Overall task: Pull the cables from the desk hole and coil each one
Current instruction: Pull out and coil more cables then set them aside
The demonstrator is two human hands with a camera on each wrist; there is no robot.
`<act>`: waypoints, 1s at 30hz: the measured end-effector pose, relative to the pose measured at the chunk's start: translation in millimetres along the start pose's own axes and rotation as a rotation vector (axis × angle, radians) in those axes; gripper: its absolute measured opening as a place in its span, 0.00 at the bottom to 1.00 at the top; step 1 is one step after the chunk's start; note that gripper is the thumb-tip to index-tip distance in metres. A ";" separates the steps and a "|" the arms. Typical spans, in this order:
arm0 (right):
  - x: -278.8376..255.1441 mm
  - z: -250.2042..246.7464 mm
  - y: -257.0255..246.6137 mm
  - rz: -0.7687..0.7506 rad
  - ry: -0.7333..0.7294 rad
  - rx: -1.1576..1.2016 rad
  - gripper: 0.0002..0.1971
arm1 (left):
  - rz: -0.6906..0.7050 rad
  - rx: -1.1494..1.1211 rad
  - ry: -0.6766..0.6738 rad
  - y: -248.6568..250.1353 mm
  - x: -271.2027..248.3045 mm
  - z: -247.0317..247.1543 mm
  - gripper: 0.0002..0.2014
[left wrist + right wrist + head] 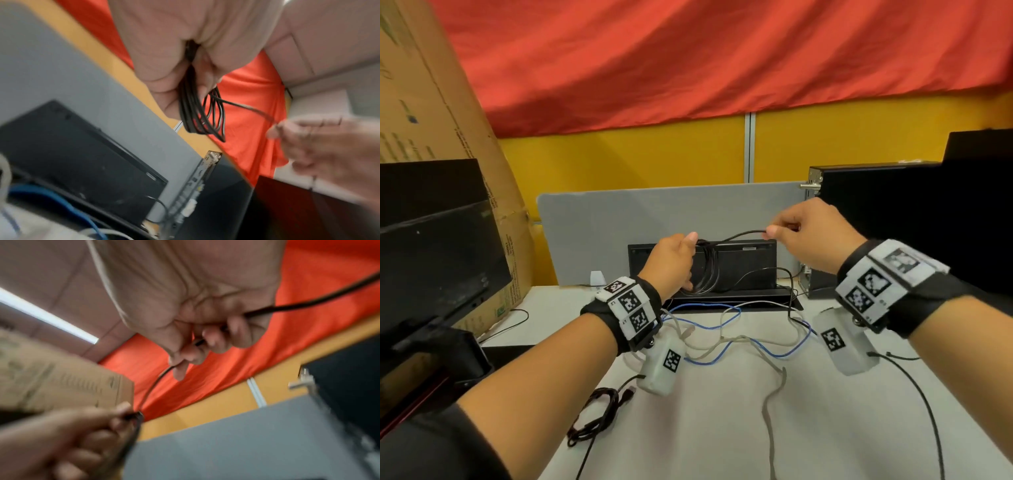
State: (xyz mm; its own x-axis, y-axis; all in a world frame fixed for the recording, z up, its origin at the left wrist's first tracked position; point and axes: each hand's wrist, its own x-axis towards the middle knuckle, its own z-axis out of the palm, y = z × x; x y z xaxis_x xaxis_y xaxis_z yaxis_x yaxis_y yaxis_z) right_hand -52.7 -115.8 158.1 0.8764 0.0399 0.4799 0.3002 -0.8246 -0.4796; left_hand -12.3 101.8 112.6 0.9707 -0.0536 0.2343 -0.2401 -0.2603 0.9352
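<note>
My left hand (681,253) grips several loops of a thin black cable (709,270) above the desk hole (729,301); the same coil (197,113) hangs from its closed fingers in the left wrist view. My right hand (787,233) pinches the same cable's free run (739,236) a short way to the right, and that cable (287,308) passes through its curled fingers. A blue cable (722,356) and a grey-white cable (770,404) trail from the hole across the white desk (705,428). A coiled braided black cable (594,416) lies at front left.
A raised black flap (743,263) stands behind the hole against a grey panel (654,219). A black monitor (434,246) and cardboard box (431,102) stand left. A dark computer case (893,202) stands right. Each wrist camera's own lead runs over the desk.
</note>
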 end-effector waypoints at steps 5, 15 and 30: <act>6.5 19.6 27.7 -0.127 0.153 -0.267 0.11 | -0.194 -0.688 -0.248 17.2 -15.6 12.2 0.19; 3.1 53.6 -8.2 -0.097 0.063 0.412 0.14 | -0.127 -0.909 -0.349 49.4 -28.8 40.1 0.20; -22.5 34.7 -34.4 0.260 -0.209 1.350 0.18 | -0.025 -0.696 -0.150 36.3 -17.0 36.0 0.20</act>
State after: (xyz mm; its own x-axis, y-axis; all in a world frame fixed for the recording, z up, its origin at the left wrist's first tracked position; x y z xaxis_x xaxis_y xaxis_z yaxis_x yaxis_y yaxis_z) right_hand -69.6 -68.8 138.4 0.9660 0.1530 0.2084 0.1440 0.3511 -0.9252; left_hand -37.1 58.5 133.0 0.9551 -0.2004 0.2183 -0.1206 0.4101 0.9040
